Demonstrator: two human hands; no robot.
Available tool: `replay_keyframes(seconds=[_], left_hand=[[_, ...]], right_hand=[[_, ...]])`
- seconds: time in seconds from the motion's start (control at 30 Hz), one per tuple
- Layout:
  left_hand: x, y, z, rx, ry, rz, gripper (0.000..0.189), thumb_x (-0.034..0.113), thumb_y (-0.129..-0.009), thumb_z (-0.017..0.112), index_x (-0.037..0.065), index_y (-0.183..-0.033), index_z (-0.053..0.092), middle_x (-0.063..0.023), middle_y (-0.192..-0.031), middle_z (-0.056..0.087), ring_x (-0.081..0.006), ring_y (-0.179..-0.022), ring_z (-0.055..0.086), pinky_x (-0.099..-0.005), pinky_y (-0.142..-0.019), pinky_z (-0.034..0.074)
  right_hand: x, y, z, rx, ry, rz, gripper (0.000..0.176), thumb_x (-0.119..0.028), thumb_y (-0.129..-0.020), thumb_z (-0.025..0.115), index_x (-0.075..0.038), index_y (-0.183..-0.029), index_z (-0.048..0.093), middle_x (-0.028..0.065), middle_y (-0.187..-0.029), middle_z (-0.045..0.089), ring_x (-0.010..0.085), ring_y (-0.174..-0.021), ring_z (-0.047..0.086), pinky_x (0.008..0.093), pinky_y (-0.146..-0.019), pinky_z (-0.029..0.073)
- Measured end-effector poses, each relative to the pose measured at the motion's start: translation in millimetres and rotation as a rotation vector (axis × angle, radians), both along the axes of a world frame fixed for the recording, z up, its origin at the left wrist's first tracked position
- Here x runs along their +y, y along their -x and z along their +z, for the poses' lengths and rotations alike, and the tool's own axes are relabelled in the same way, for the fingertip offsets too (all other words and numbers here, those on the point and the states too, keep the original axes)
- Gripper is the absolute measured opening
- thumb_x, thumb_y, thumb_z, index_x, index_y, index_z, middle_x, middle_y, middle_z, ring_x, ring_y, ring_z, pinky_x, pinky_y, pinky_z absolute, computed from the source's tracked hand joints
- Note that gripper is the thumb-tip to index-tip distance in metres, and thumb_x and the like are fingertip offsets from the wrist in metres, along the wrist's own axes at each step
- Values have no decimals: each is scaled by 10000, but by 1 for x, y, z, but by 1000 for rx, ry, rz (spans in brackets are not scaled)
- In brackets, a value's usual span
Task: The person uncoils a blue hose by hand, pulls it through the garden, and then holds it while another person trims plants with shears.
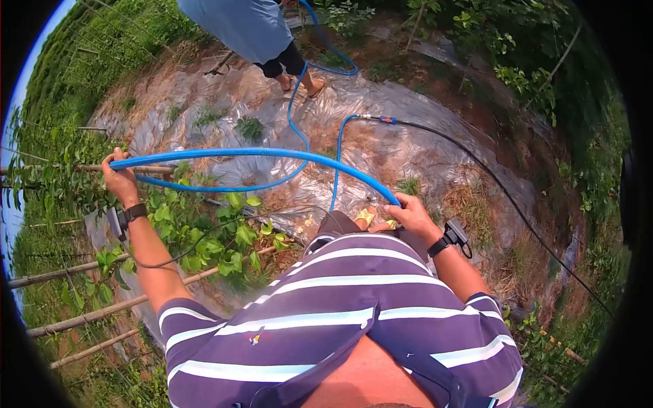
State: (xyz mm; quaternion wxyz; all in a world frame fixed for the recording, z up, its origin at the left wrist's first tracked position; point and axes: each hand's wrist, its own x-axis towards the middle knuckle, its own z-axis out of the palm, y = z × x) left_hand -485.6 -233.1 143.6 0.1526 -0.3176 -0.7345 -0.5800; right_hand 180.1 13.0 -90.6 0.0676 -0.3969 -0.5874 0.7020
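Note:
A blue hose (272, 152) arches across in front of my body, held at both ends of the arch. My left hand (121, 178), stretched out to the left, has its fingers closed around it. Near my right hip, my right hand (413, 216) grips the same hose. Beyond my left hand the hose doubles back to the right and runs toward another person's feet. A further blue length drops from a fitting with a blue and red valve (388, 120) and passes out of sight by my legs.
A person in a blue garment (241, 27) stands ahead beside the hose. From the valve a black hose (476, 160) runs off right. Wrinkled plastic sheeting (401, 153) covers the ground. Wooden poles (88, 316) and leafy plants (238, 238) stand at left, with greenery at right.

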Motion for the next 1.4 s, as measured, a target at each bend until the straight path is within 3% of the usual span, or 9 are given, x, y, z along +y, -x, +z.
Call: replay_keyframes(seconds=[0.3, 0.57, 0.67, 0.8, 0.9, 1.0, 1.1, 1.2, 1.4], left_hand=[[27, 50, -231, -422, 100, 202, 315, 286, -946, 715, -18, -977, 638, -123, -812, 661, -228, -689, 646, -378, -587, 567], [103, 54, -184, 234, 347, 80, 569, 327, -947, 657, -8, -1374, 485, -251, -932, 701, -318, -850, 690, -405, -820, 540], [125, -22, -145, 123, 1191, 207, 641, 188, -887, 592, -4, -1458, 372, -288, -1085, 693, -408, -992, 688, -483, -856, 532], [158, -208, -150, -57, 926, -585, 577, 190, -873, 684, 52, -1393, 474, -184, -1126, 710, -388, -953, 687, -458, -836, 536], [169, -322, -184, 203, 849, -1094, 686, 164, -814, 722, 72, -1441, 458, -194, -1391, 554, -363, -1340, 488, -460, -1121, 379], [185, -381, -214, 452, 826, -1189, 681, 167, -803, 707, 71, -1430, 460, -170, -1343, 584, -340, -1299, 518, -493, -1087, 389], [197, -380, -247, 41, 1004, -1417, 483, 207, -798, 707, 90, -1252, 593, -177, -1125, 675, -360, -1104, 624, -515, -931, 466], [202, -362, -250, 189, 1193, -1270, 221, 256, -771, 731, 99, -898, 639, -179, -725, 657, -425, -718, 647, -531, -642, 482], [250, -307, -165, 474, 1039, -1098, 155, 141, -744, 720, 100, -838, 604, -132, -719, 641, -387, -727, 639, -479, -626, 486]], right_hand=[[-14, -27, 14, -127, -40, -65, 203, -214, -883, 690, -26, -834, 631, -25, -715, 531, 77, -678, 489, 285, -599, 406], [-18, -9, 25, -152, -152, -5, 216, -220, -874, 698, -21, -834, 624, -18, -704, 503, 81, -685, 467, 290, -603, 395], [-13, 12, 38, -117, -128, 11, 220, -227, -872, 704, -23, -850, 626, -13, -711, 503, 84, -693, 467, 289, -606, 395], [-7, 44, 12, -24, -126, 66, 270, -277, -880, 700, -15, -921, 646, 32, -744, 557, 123, -721, 521, 313, -642, 433], [2, 73, 18, -30, -173, 162, 300, -275, -864, 674, -8, -1001, 662, 97, -803, 620, 179, -761, 584, 352, -696, 473], [1, 88, -8, 76, -182, 213, 337, -249, -835, 649, -7, -1070, 667, 144, -857, 652, 222, -793, 621, 378, -738, 493], [2, 89, -26, 122, -160, 236, 349, -219, -808, 638, 6, -1075, 661, 137, -866, 653, 214, -798, 620, 370, -736, 495], [-4, 86, -29, 158, -64, 146, 313, -202, -811, 671, 3, -1047, 662, 94, -844, 649, 176, -779, 613, 353, -708, 491], [14, 44, -71, 21, -99, 165, 179, -195, -770, 724, -48, -859, 676, 58, -742, 631, 163, -725, 614, 347, -679, 485]])
